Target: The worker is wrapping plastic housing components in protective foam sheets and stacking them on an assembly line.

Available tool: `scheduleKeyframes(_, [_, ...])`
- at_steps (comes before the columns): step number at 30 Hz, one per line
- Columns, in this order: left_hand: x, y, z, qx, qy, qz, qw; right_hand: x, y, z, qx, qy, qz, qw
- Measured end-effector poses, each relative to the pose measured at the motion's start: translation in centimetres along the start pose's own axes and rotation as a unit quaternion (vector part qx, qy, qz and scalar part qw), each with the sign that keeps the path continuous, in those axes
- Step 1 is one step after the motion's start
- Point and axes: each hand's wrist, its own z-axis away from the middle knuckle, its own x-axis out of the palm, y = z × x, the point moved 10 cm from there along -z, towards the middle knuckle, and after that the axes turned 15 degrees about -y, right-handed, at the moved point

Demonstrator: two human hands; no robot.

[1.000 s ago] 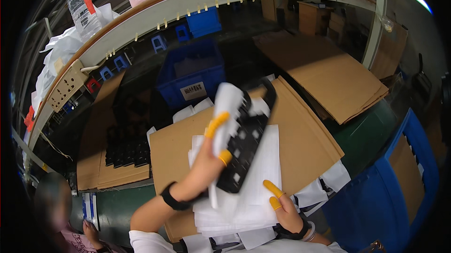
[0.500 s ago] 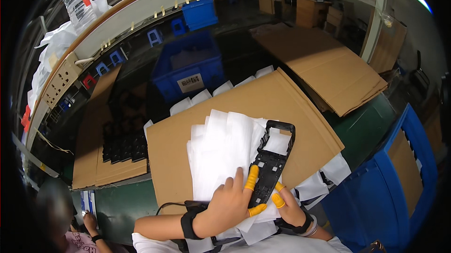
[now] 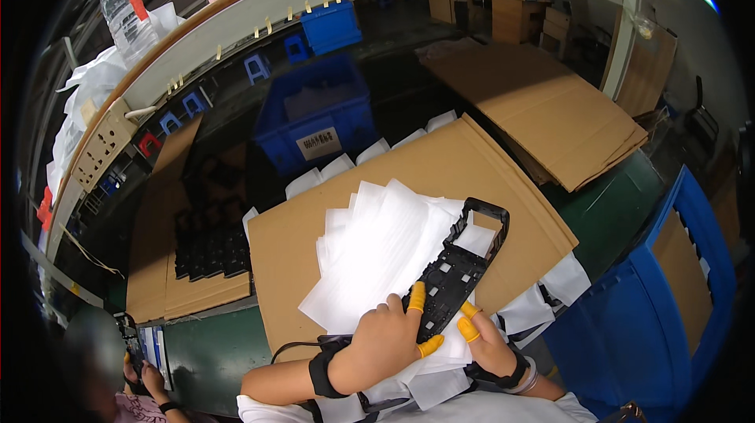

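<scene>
While the left hand (image 3: 383, 347) grips the black frame (image 3: 450, 280) by its lower end, over white sheets (image 3: 377, 238) on cardboard (image 3: 440, 156), the right hand (image 3: 489, 346) sits at its edge, can't tell if it's pinching.

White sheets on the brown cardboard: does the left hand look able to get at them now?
Probably yes: the left hand is close to the white sheets, whose left part lies uncovered, though its fingers touch the black plastic housing.
</scene>
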Motion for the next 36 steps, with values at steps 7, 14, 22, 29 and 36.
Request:
scheduleKeyframes(7, [2.1, -2.0, -2.2, 0.103, -0.091, 0.373, 0.918, 0.6, -2.1, -0.8, -0.049, -0.007, 0.032, 0.998])
scheduleKeyframes(14, [0.2, -1.2, 1.7, 0.342, -0.103, 0.779, 0.516, 0.4, 0.3, -0.5, -0.003, -0.014, 0.011, 1.000])
scheduleKeyframes(22, [1.8, -2.2, 6.1, 0.352, -0.074, 0.778, 0.514, -0.7, -1.9, -0.8, -0.054, 0.019, 0.004, 0.998])
scheduleKeyframes(29, [0.7, -1.7, 6.6, 0.341, -0.083, 0.794, 0.496, -0.4, -2.4, -0.8, -0.018, 0.011, -0.006, 1.000])
scheduleKeyframes(36, [-2.5, -3.4, 7.3, 0.452, 0.015, 0.787, 0.419, 0.5, -2.3, -1.0, -0.001, -0.003, 0.009, 1.000])
